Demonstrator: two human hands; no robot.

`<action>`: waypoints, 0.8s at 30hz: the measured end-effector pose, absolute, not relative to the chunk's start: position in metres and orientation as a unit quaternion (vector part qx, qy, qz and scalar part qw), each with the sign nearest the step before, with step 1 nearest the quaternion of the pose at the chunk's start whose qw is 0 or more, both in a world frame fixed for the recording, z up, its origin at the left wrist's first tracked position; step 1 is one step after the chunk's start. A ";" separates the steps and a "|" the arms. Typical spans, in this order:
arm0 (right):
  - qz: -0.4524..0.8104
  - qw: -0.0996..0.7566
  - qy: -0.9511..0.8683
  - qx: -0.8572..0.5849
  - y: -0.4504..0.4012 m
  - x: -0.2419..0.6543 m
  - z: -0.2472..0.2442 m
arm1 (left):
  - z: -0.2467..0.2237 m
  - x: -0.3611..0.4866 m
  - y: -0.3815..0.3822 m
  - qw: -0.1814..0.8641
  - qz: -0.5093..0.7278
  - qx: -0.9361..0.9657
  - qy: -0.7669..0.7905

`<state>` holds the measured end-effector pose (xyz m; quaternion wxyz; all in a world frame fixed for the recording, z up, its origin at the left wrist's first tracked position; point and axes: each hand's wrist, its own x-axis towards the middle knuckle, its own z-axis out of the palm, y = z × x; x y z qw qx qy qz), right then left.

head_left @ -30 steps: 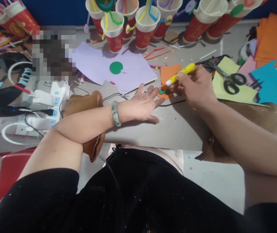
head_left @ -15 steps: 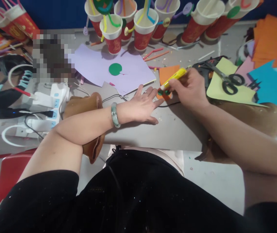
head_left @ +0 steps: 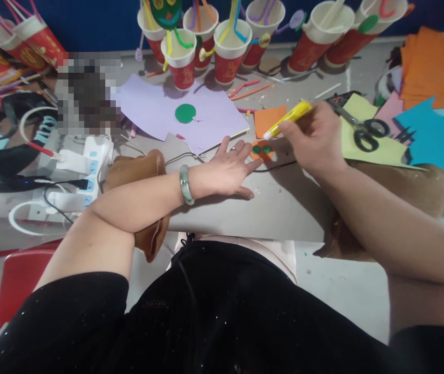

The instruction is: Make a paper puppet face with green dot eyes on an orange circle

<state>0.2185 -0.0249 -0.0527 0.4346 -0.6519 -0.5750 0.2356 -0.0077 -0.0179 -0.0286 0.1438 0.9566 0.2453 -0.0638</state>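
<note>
My right hand (head_left: 319, 137) is closed around a yellow glue stick (head_left: 290, 118), its white end pointing down and left. Just below that end lies a small orange paper piece (head_left: 261, 156) with two dark green circles (head_left: 267, 149) on it. My left hand (head_left: 231, 165) rests on the table with fingers spread, its fingertips at the left edge of the orange piece. Behind the hands is a larger orange paper scrap (head_left: 269, 120). Farther left, a green paper circle (head_left: 185, 113) lies on a lilac sheet (head_left: 147, 106).
Red and white paper cups (head_left: 231, 54) with coloured straws stand along the back. Scissors (head_left: 362, 130) lie on yellow-green paper (head_left: 385, 156) at right, near blue paper (head_left: 435, 140) and orange sheets (head_left: 428, 72). A power strip (head_left: 95, 169) with cables is at left.
My right hand has lifted the glue stick up and to the right, off the green circles, which now show fully. The left hand stays in place.
</note>
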 end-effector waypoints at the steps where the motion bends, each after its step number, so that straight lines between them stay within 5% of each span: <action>1: 0.231 0.453 -0.556 -0.658 -0.024 0.223 -0.052 | -0.030 -0.008 -0.018 0.144 -0.058 0.957 0.243; 13: 0.200 0.365 -0.673 -0.612 -0.033 0.213 -0.065 | -0.030 -0.008 -0.017 0.143 -0.059 0.957 0.245; 20: 0.320 0.500 -0.483 -0.644 -0.013 0.244 -0.083 | -0.036 -0.008 -0.015 0.138 -0.034 0.961 0.237; 24: 0.292 0.483 -0.497 -0.659 -0.020 0.248 -0.078 | -0.038 -0.008 -0.014 0.138 -0.034 0.962 0.234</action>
